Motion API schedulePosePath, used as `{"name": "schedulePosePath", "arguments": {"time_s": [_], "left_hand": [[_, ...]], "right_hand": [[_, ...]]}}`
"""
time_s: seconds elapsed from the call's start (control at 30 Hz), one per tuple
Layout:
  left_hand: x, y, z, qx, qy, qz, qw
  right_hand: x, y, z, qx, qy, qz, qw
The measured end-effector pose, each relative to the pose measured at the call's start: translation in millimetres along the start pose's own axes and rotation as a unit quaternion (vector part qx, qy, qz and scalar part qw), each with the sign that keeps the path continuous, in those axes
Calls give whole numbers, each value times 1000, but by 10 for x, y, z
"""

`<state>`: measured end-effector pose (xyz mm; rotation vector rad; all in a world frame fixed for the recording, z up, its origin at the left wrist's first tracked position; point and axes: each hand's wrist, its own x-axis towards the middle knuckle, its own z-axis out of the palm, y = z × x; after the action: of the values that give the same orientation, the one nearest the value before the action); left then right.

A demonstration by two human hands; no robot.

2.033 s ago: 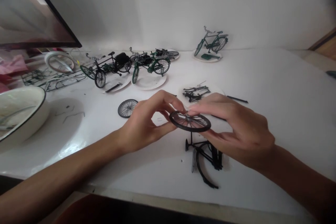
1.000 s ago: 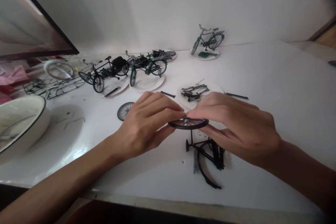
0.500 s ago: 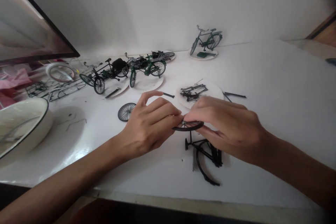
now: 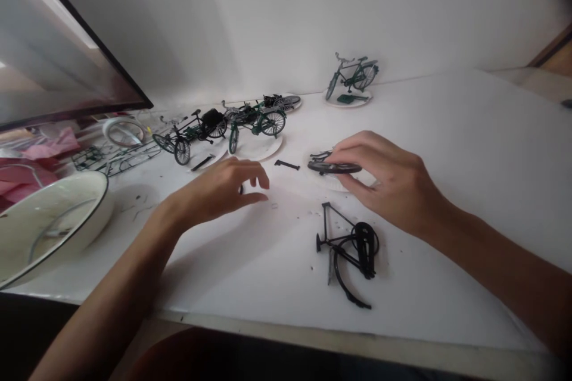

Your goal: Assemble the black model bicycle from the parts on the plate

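Note:
Between the thumb and fingers of my right hand (image 4: pixel 384 178) is a small black spoked model bicycle wheel (image 4: pixel 335 168), held nearly flat in front of a paper plate. My left hand (image 4: pixel 223 190) hovers over the table with thumb and fingers apart and nothing in its grasp. A dark wheel on the table lies almost wholly hidden behind that hand. Below my right hand rests a black model bicycle frame (image 4: pixel 346 247) with a curved mudguard (image 4: pixel 345 283) at its lower end. Several tiny bits are scattered above the frame.
Assembled model bicycles (image 4: pixel 254 122) stand at the back left, another green bicycle (image 4: pixel 355 74) by the wall. A short black part (image 4: pixel 286 165) lies mid-table. An enamel basin (image 4: pixel 96 214) sits at the left, beneath a dark-edged screen (image 4: pixel 89 36). A paper plate (image 4: pixel 366 181) is partly covered.
My left hand has let go of the wheel and moved left, its fingers opening. My right hand keeps the wheel and has lifted slightly away, uncovering more of the frame.

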<state>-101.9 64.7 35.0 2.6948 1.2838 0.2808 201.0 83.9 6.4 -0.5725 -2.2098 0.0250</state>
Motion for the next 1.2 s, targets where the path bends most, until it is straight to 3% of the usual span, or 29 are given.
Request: {"name": "schedulePosePath", "arguments": {"time_s": [0.13, 0.37, 0.63, 0.97, 1.2], "left_hand": [[31, 113, 78, -27, -69, 17, 997], [56, 203, 191, 20, -55, 40, 998], [90, 209, 249, 19, -50, 32, 998], [119, 87, 283, -19, -9, 2, 1000], [110, 53, 265, -60, 62, -33, 996]], "right_hand": [[-15, 79, 31, -3, 12, 26, 1000], [15, 130, 67, -54, 79, 47, 994], [8, 174, 19, -35, 71, 134, 988], [4, 255, -86, -83, 68, 140, 984], [5, 265, -109, -114, 59, 114, 985]]}}
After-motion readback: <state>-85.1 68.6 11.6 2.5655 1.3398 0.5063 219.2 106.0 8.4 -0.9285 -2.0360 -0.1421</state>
